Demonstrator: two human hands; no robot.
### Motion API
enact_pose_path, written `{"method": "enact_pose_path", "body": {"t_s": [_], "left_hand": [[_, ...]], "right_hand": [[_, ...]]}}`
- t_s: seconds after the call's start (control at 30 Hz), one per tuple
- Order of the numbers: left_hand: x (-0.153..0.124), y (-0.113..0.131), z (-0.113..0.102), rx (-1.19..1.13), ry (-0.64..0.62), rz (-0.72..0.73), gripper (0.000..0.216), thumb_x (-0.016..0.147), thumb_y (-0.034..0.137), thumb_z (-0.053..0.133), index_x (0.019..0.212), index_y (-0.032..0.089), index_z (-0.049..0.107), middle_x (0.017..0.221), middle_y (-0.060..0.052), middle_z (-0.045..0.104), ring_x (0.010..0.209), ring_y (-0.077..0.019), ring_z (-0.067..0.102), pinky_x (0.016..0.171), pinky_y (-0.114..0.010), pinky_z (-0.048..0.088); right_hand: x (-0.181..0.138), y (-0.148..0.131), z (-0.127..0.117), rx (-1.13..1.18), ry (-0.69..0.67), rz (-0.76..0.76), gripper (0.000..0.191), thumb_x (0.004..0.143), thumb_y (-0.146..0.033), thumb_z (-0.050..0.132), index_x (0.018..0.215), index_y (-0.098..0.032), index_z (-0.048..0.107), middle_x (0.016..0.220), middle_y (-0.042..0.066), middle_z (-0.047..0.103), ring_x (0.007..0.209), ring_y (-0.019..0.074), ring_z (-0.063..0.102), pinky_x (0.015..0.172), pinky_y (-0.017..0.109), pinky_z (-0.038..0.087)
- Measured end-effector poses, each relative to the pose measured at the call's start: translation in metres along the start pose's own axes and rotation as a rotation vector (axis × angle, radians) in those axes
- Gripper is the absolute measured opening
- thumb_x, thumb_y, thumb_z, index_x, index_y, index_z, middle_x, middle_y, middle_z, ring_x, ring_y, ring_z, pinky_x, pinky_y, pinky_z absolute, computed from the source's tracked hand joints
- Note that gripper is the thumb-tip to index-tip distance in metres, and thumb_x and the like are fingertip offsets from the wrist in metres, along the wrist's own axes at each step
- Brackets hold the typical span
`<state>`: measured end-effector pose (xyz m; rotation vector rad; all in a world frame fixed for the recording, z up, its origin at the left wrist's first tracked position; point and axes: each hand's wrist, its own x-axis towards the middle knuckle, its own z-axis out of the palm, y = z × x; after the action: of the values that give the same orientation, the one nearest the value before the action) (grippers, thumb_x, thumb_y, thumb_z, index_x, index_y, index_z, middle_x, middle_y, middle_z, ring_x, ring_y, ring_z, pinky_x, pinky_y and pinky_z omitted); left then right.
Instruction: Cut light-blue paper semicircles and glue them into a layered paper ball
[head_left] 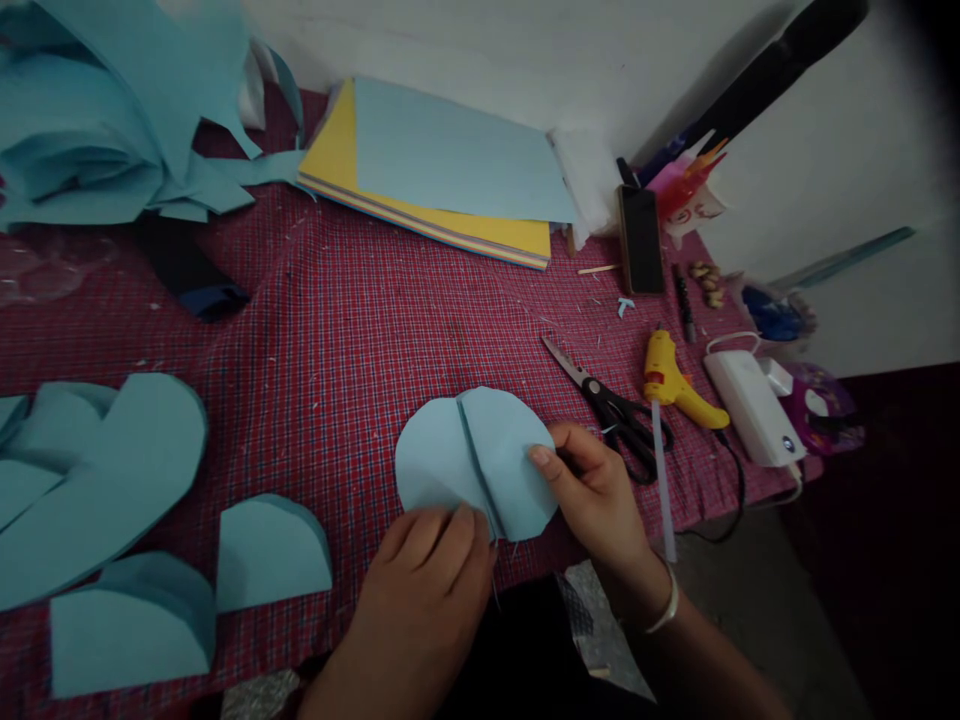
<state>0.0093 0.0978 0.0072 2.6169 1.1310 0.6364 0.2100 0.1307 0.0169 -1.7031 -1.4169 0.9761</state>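
Observation:
Light blue paper (435, 450), cut to a rounded shape with a fold standing along its middle, lies near the table's front edge. My right hand (600, 490) pinches its right edge between thumb and fingers. Curled over its lower edge is my left hand (435, 565), fingers together at the bottom of the fold; their tips are partly hidden. Thin threads or glue strands hang by these fingertips. Black-handled scissors (600, 395) lie just beyond my right hand, blades pointing away. To their right a yellow glue gun (679, 385) rests with a clear glue stick in it.
Folded blue paper pieces (274, 550) and larger blue cutouts (112, 460) lie at left. Behind are blue scraps (97, 120) and a stack of coloured paper (457, 150). A phone (641, 240), a marker (684, 300) and a white power box (754, 405) stand right, by a cord.

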Motion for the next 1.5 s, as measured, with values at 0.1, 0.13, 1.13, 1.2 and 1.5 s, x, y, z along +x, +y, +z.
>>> {"method": "enact_pose_path", "body": {"t_s": [0.1, 0.13, 1.13, 1.2, 1.5], "left_hand": [[0.000, 0.000, 0.000, -0.011, -0.015, 0.003, 0.026, 0.090, 0.007, 0.042, 0.103, 0.013, 0.065, 0.104, -0.005, 0.068, 0.086, -0.0223, 0.053, 0.074, -0.038, 0.044], [-0.001, 0.000, 0.000, -0.012, -0.018, 0.002, 0.026, 0.090, 0.008, 0.043, 0.103, 0.013, 0.065, 0.105, -0.005, 0.067, 0.087, -0.0223, 0.053, 0.074, -0.038, 0.044], [-0.003, 0.002, -0.003, -0.015, 0.038, 0.005, 0.011, 0.087, 0.013, 0.062, 0.097, 0.014, 0.063, 0.103, -0.006, 0.066, 0.090, -0.0227, 0.052, 0.078, -0.038, 0.044], [-0.002, 0.001, -0.003, -0.011, 0.025, 0.007, 0.012, 0.086, 0.013, 0.062, 0.098, 0.014, 0.063, 0.104, -0.006, 0.066, 0.091, -0.0232, 0.052, 0.078, -0.038, 0.044], [0.000, 0.000, -0.003, 0.011, 0.041, 0.013, 0.010, 0.084, 0.012, 0.064, 0.094, 0.014, 0.064, 0.098, -0.006, 0.067, 0.088, -0.0236, 0.053, 0.073, -0.038, 0.045]], "right_hand": [[0.001, -0.001, 0.000, -0.016, -0.004, -0.013, 0.024, 0.089, -0.039, 0.057, 0.074, -0.022, 0.056, 0.064, -0.002, 0.050, 0.058, 0.0129, 0.042, 0.050, 0.025, 0.033], [0.001, 0.000, 0.001, -0.023, -0.004, -0.020, 0.023, 0.090, -0.039, 0.057, 0.074, -0.022, 0.057, 0.064, -0.002, 0.050, 0.058, 0.0129, 0.043, 0.051, 0.025, 0.033], [0.006, -0.008, 0.007, -0.076, 0.044, -0.068, 0.023, 0.086, -0.032, 0.059, 0.066, -0.021, 0.052, 0.059, -0.004, 0.045, 0.058, 0.0124, 0.043, 0.052, 0.026, 0.031], [0.006, -0.008, 0.009, -0.077, 0.060, -0.062, 0.024, 0.085, -0.032, 0.059, 0.066, -0.021, 0.051, 0.058, -0.004, 0.045, 0.058, 0.0125, 0.043, 0.051, 0.026, 0.031], [0.001, -0.010, 0.016, -0.111, 0.170, -0.068, 0.023, 0.084, -0.028, 0.058, 0.064, -0.021, 0.048, 0.057, -0.004, 0.044, 0.056, 0.0121, 0.041, 0.052, 0.026, 0.031]]}}
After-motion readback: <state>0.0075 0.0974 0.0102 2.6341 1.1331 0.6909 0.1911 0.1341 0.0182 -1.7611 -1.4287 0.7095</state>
